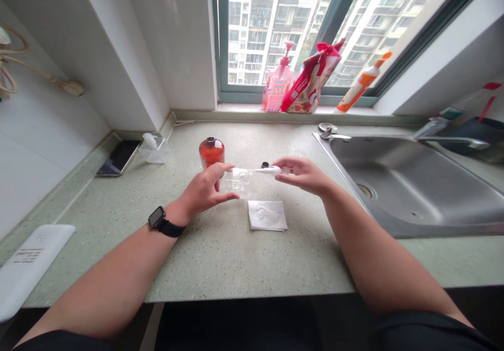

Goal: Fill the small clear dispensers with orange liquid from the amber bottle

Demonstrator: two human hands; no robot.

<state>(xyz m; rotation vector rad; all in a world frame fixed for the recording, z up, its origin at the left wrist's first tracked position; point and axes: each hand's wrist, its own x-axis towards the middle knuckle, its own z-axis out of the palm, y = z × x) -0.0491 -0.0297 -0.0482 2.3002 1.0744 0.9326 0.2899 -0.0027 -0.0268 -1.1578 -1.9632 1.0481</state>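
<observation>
Between the thumb and fingers of my left hand (205, 191) is a clear plastic bottle (241, 185), its far edge near the fingertips. My right hand (301, 175) pinches a white pump head (271, 170) with a thin stem that points left toward the bottle's opening. Whether the stem is inside the bottle I cannot tell. An amber bottle (211, 152) with an uncapped dark neck stands just behind my left hand. A small black cap (265, 165) lies beyond the pump head. Nearer to me, a folded white tissue (268, 216) rests on the counter.
A steel sink (409, 183) is on the right. At the back left are a phone (119, 157) and a clear container with a white top (156, 148). A pink pump bottle (277, 85), a red bag (313, 80) and an orange-white bottle (362, 85) stand on the windowsill.
</observation>
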